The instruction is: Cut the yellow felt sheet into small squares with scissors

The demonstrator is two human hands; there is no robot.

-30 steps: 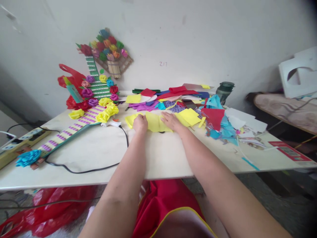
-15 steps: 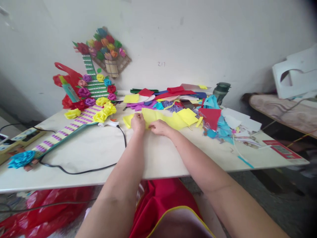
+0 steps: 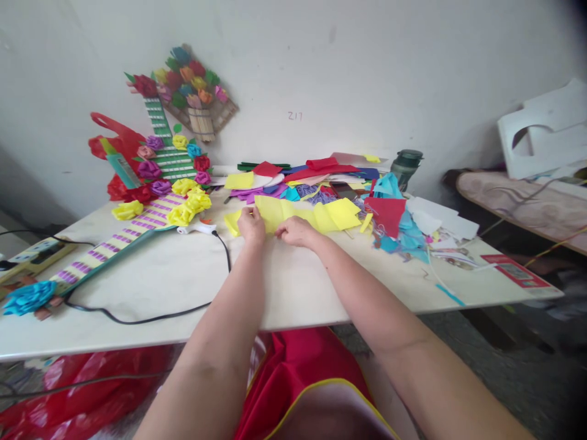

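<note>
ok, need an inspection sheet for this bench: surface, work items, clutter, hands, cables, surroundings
Surface: white table, red printed label at right end.
Work items: creased yellow sheet, in front of stacked coloured sheets.
Clutter: blue and red scraps right; green bottle behind.
Hands: left hand and right hand at the yellow sheet, fingers curled; exact grip unclear.
Cables: black cable from white tool, looping across table's left; power strip far left.
Surroundings: wall behind; red plastic bag below table.
</note>
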